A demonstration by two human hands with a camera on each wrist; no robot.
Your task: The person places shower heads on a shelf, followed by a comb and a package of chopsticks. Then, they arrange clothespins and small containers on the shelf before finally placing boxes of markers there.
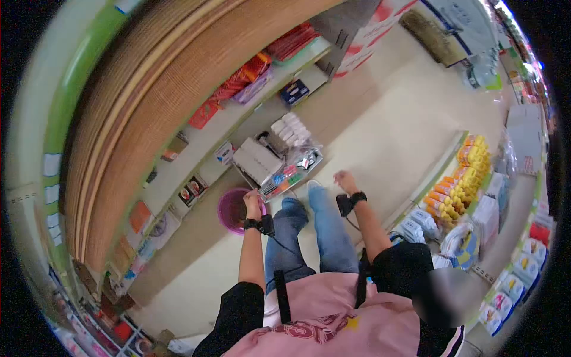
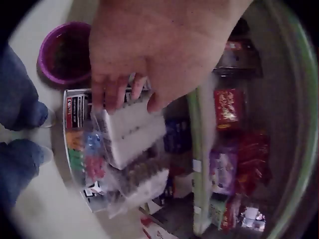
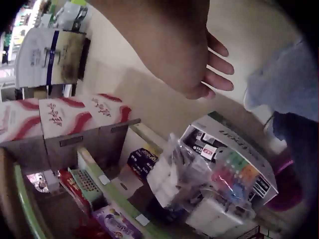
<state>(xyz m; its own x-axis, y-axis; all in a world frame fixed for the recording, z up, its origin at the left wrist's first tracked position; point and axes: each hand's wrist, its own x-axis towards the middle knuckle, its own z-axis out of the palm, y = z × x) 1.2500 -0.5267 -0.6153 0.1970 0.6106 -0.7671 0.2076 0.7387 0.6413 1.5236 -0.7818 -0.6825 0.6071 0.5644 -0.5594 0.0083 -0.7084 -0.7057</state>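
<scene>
A cardboard box [image 1: 263,199] full of packaged goods stands on the floor by the shelf. In it lie white packages [image 2: 132,132] in clear plastic and small items in orange, green, red and blue [image 3: 234,174]. My left hand [image 1: 254,206] is over the purple bucket's rim, close to the box's near corner. In the left wrist view its loosely bent fingers overlap the white packages, with nothing visible between thumb and fingers. My right hand [image 1: 345,182] hangs to the right of the box, fingers relaxed and holding nothing. The purple bucket [image 1: 221,215] is left of the box.
A low shelf [image 1: 235,116] with red and purple packets runs along the left, under rolled mats [image 1: 172,89]. On the right, another shelf carries yellow-and-orange bottles [image 1: 455,187]. White-and-red cartons [image 3: 65,117] stand past the box. My legs [image 1: 336,229] are just behind it.
</scene>
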